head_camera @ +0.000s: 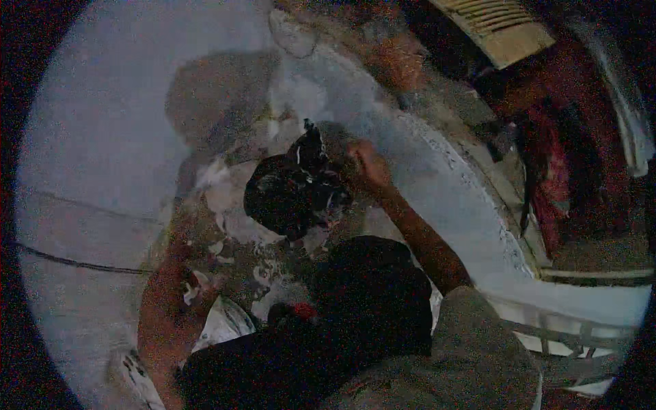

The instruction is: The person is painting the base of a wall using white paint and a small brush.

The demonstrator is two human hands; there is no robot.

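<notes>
The picture is very dark and grainy. A shiny black object (pixel 287 192) with a narrow raised top sits on the pale, littered ground before me; its exact kind cannot be told. Close to its right side is my right hand (pixel 369 161), fingers curled. Whether they grip or touch anything is unclear. At lower left, my left hand (pixel 202 289) is bent in beside a small whitish scrap (pixel 192 294), and its fingers blur into the background. Pale scraps (pixel 218 248) lie between the hands. Below them are my dark-clothed legs (pixel 374 287).
A thin dark cable (pixel 77 263) crosses the pale floor (pixel 92 128) at left. A rough, crumbly edge (pixel 461 164) curves along the right. Beyond it are dark red cloth (pixel 551 174), a ribbed yellowish object (pixel 492 25) and a pale barred frame (pixel 569 333). Something small and red (pixel 305 310) shows near my legs.
</notes>
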